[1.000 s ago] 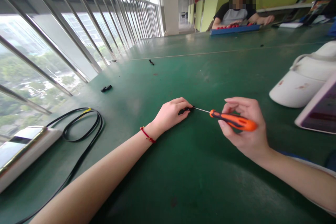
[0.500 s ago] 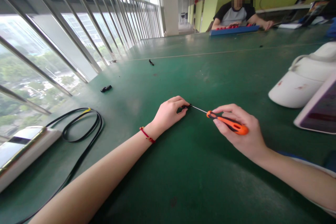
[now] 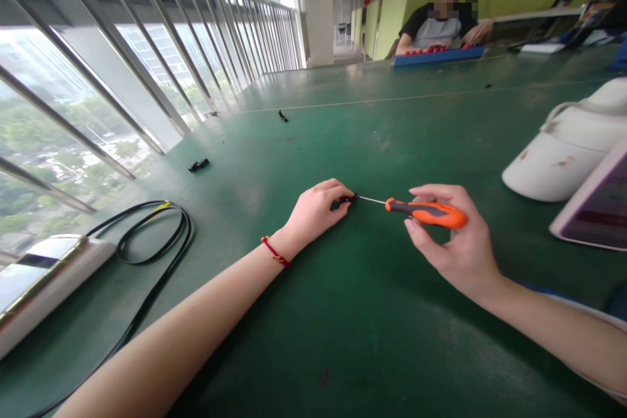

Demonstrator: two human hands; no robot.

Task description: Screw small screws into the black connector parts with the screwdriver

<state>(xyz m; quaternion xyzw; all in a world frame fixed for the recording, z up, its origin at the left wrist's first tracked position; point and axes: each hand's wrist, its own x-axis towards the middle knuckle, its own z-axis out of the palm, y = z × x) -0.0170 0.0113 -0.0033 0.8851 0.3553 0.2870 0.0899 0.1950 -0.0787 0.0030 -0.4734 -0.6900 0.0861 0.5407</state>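
My left hand [image 3: 321,208] rests on the green table, thumb and fingers pinching a small black part [image 3: 349,198] that they mostly cover. An orange and black screwdriver [image 3: 434,213] lies almost level, its thin shaft pointing left and its tip at the black part. Around its handle is my right hand [image 3: 463,241], in a loose hold: the fingers lie along the far side and the end sits towards the palm. The thumb stands a little off the handle. Whether the tip sits in a screw is too small to tell.
Two small black pieces, a nearer one [image 3: 198,165] and a farther one [image 3: 283,116], lie on the table [image 3: 304,313]. A black cable [image 3: 183,235] and a white device [image 3: 53,281] are at left. A white jug [image 3: 543,157] and a tablet-like object [image 3: 597,209] stand right. Across sits a person [image 3: 441,29] behind a blue tray [image 3: 438,57].
The screwdriver handle has turned about its axis and risen slightly to a more level angle. My right fingers have loosened, with the thumb away from the handle. My left hand stays put.
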